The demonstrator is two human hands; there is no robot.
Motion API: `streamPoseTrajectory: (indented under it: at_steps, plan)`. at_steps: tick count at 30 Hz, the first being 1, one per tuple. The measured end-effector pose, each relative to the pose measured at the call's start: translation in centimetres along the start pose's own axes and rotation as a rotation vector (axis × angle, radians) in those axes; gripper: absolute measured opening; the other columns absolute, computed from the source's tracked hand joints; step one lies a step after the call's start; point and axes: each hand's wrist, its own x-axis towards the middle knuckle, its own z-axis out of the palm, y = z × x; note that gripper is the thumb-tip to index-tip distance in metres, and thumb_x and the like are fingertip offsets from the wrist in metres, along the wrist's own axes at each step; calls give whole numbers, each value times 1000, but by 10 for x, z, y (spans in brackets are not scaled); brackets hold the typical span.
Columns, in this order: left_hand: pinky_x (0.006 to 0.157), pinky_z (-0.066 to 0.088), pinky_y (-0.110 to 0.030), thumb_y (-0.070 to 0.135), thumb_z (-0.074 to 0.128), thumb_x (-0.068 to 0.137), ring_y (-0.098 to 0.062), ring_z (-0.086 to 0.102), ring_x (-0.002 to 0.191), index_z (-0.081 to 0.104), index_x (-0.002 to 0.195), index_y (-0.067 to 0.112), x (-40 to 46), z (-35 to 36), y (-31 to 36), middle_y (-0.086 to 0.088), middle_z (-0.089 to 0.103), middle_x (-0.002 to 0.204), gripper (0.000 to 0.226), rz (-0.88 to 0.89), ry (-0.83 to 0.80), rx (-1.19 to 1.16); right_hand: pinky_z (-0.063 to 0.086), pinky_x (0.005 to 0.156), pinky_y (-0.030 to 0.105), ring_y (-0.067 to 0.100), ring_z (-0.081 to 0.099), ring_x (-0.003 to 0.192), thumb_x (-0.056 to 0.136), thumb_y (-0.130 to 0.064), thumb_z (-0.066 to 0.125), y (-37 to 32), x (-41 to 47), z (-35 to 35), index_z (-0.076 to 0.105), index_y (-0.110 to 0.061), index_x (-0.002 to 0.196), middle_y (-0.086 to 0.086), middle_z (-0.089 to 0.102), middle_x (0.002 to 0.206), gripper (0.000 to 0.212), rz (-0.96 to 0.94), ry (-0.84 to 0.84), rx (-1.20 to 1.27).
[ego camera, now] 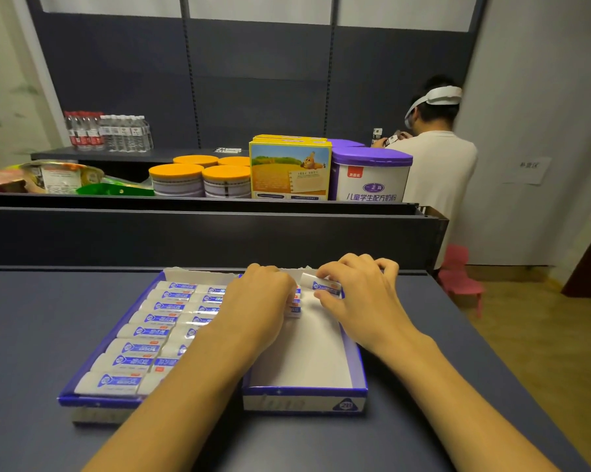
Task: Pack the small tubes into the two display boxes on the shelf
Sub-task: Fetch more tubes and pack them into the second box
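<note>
Both forearms reached over two boxes on the shelf [48,335]. Left box [93,400] lay full of tubes [127,361]; right box [304,391] showed mostly bare floor. Right hand [359,298] pinched one tube [321,284] at its far end. Left hand [256,298] curled over hidden tubes; its grip was unclear.
</note>
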Motion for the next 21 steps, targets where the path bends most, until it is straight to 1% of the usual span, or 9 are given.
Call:
streamPoseTrajectory:
  at_steps: [4, 7, 10, 13, 15, 17, 19, 21]
  plan:
    - [92, 46, -31, 30, 64, 89, -22, 54, 111, 62, 120, 19, 2, -1, -2, -3, 58, 123, 33, -7, -12, -42, 13, 99, 30, 9, 40, 115, 93, -43, 54, 0, -1, -1, 56, -34, 122, -10, 51, 122, 31, 6, -4, 4]
    - [93, 49, -31, 32, 65, 88, -22, 57, 107, 62, 118, 19, 3, -1, -4, -3, 60, 120, 32, -15, -12, -95, 13, 97, 29, 9, 40, 114, 93, -42, 53, 0, 0, -1, 56, -33, 123, -9, 52, 121, 31, -5, -1, -10]
    - [89, 49, -28, 33, 66, 87, -20, 57, 104, 63, 115, 21, 0, 2, -4, -1, 60, 118, 30, -5, 34, -178, 13, 97, 29, 8, 40, 113, 94, -42, 53, 0, -1, -5, 56, -33, 123, -10, 52, 120, 31, -10, -4, -15]
    - [79, 43, -22, 35, 64, 87, -14, 55, 100, 65, 109, 24, -4, 8, -4, 3, 60, 114, 25, 22, 120, -271, 15, 95, 28, 7, 41, 109, 93, -40, 54, 2, -3, -10, 57, -33, 121, -11, 53, 117, 29, -11, -17, 5]
    - [76, 41, -19, 33, 60, 90, -12, 53, 99, 66, 106, 24, -7, 8, -4, 4, 59, 112, 19, 25, 181, -344, 16, 94, 28, 6, 42, 107, 92, -39, 56, 2, -2, -14, 59, -33, 118, -12, 54, 115, 27, -1, -33, 21]
    - [77, 42, -20, 28, 58, 92, -12, 53, 100, 64, 108, 24, -9, 5, -4, 3, 56, 113, 18, 8, 240, -398, 17, 93, 28, 6, 43, 106, 90, -37, 59, 2, -1, -18, 60, -33, 116, -12, 55, 112, 26, 8, -37, 29]
    - [82, 46, -24, 22, 58, 92, -14, 52, 104, 59, 117, 23, -9, 1, -6, 1, 53, 116, 25, -31, 280, -420, 19, 94, 30, 7, 46, 105, 88, -37, 61, -2, 1, -24, 61, -32, 112, -12, 56, 108, 24, -6, -59, 40]
    - [81, 46, -27, 20, 60, 90, -16, 50, 107, 54, 122, 24, -10, -1, -9, 0, 51, 118, 33, -89, 284, -379, 23, 94, 32, 9, 48, 102, 86, -37, 63, -12, 4, -26, 62, -32, 108, -11, 57, 105, 22, -57, -119, 43]
